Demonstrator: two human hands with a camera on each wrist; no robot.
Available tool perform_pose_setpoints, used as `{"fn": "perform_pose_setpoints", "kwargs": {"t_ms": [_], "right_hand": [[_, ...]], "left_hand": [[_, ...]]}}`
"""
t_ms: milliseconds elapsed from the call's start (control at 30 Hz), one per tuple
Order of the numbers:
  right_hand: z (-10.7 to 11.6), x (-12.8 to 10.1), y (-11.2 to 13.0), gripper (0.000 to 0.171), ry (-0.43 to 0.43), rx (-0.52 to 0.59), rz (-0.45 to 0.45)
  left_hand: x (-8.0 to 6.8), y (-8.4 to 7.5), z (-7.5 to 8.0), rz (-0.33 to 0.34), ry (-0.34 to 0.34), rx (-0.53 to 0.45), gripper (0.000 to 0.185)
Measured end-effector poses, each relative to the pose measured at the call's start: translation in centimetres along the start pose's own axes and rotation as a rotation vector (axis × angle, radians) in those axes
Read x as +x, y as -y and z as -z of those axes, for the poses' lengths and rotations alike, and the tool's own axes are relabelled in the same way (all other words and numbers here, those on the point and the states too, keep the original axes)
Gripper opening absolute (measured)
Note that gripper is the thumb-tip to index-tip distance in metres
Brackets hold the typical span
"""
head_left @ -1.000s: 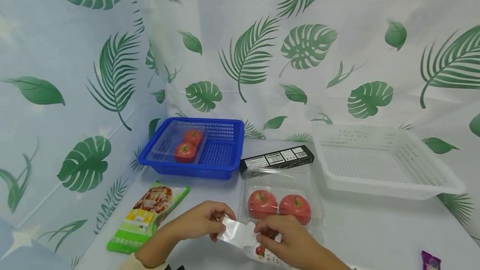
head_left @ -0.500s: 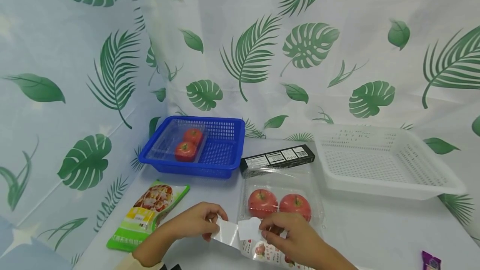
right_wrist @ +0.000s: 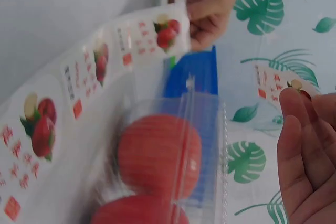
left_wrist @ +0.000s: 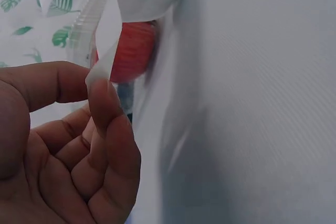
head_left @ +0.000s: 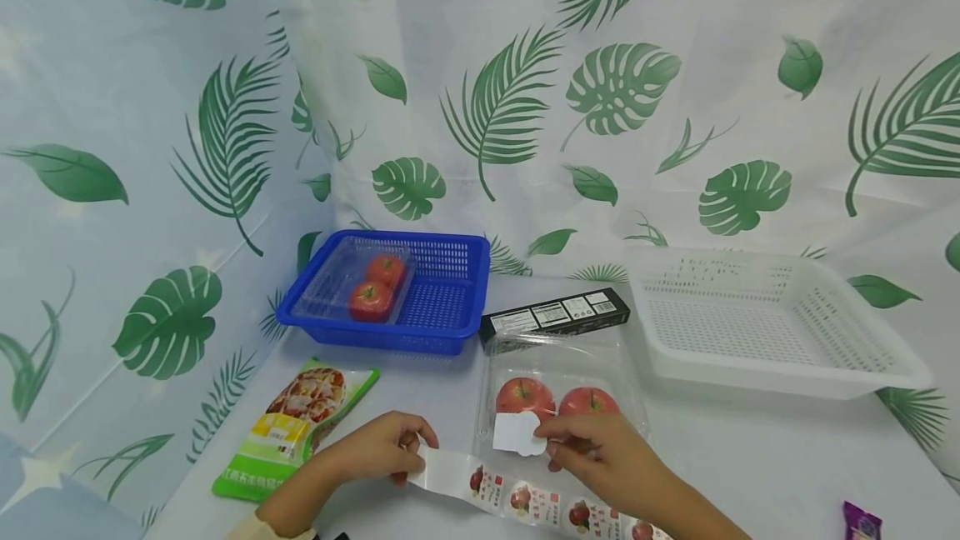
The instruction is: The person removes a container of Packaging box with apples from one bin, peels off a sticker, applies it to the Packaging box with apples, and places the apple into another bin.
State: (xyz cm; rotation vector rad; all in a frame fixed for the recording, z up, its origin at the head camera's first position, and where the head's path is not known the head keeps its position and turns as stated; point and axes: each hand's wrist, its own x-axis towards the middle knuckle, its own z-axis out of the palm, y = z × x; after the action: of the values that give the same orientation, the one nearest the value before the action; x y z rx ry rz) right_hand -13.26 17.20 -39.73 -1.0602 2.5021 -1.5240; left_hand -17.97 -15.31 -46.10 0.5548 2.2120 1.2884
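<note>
Left hand pinching sticker strip end on counter. Right hand pinching peeled sticker above apple box.

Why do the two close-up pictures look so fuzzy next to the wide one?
Head view: sharp, evenly lit, the clear clamshell box showing mild glare. Left wrist view: dim and shadowed, the left hand soft, the sticker strip blurred. Right wrist view: the apples and the right hand too near, out of focus.

Staged tabletop booth: leaf-print curtain, baskets.
</note>
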Motion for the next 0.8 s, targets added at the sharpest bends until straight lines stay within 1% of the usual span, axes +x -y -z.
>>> {"fn": "perform_pose_setpoints", "kwargs": {"t_ms": [67, 200, 267, 333, 400, 500, 567, 600, 667, 800], "right_hand": [[0.5, 0.0, -0.4, 0.016, -0.025, -0.017, 0.02], [1.6, 0.1, 0.1, 0.012, -0.084, -0.074, 0.042], [2.3, 0.3, 0.5, 0.012, -0.102, -0.068, 0.039], [3.0, 0.6, 0.7, 0.012, -0.116, -0.064, 0.024], [3.7, 0.8, 0.4, 0.012, -0.134, -0.053, -0.024], [4.7, 1.1, -0.8, 0.009, -0.147, -0.04, -0.118], [5.3, 1.3, -1.8, 0.007, -0.135, -0.021, -0.178], [5.6, 1.3, -2.2, 0.009, -0.121, -0.005, -0.2], [6.0, 1.5, -2.8, 0.013, -0.092, 0.035, -0.23], [6.4, 2.0, -3.5, 0.015, -0.06, 0.061, -0.262]], "left_hand": [[-0.1, 0.4, 0.1, 0.008, -0.009, 0.031, 0.021], [-0.4, 0.9, 0.4, 0.026, -0.022, 0.111, 0.02], [-0.7, 1.1, 0.5, 0.034, -0.004, 0.144, 0.02], [-1.0, 1.2, 0.6, 0.045, 0.028, 0.159, 0.02], [-1.4, 1.2, 0.6, 0.054, 0.063, 0.17, 0.02], [-1.7, 1.2, 0.6, 0.054, 0.103, 0.187, 0.02], [-1.8, 1.2, 0.6, 0.047, 0.117, 0.201, 0.02], [-1.8, 1.2, 0.6, 0.043, 0.124, 0.209, 0.02], [-1.8, 1.2, 0.7, 0.034, 0.13, 0.236, 0.021], [-1.6, 1.5, 0.9, 0.014, 0.128, 0.295, 0.022]]}}
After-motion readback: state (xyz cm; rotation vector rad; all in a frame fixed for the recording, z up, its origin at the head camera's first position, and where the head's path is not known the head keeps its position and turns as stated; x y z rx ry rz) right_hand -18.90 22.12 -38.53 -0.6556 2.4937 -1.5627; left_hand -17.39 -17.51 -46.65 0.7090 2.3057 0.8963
